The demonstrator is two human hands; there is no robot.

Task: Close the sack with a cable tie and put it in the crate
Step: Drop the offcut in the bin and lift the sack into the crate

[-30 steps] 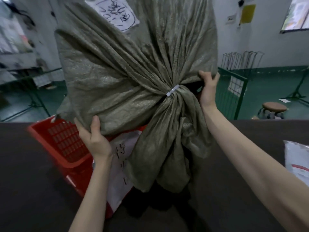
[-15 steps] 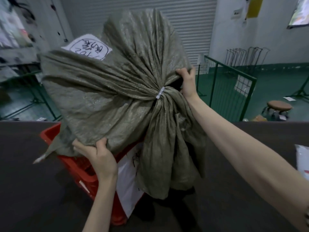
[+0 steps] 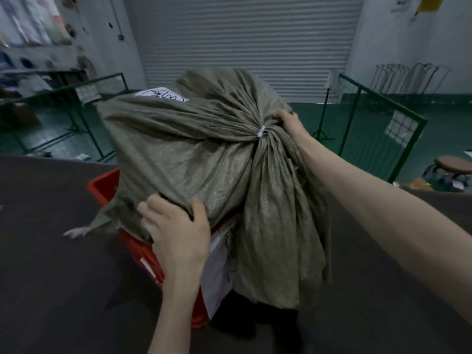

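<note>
Behind the dark table [image 3: 51, 264] there is a grey roller shutter [image 3: 242, 34]. The cable tie [image 3: 261, 131] is already tight around the neck of the sack [image 3: 199, 154], so I judge you are at the last step. The sack is over the red crate [image 3: 102, 187], seemingly not fully inside. Next you must lower it and press it down between the walls. Your left hand [image 3: 176, 226] grips a lower fold of the cloth. Your right hand [image 3: 288, 122], arm stretched forward, grasps the gathered neck beside the tie.
</note>
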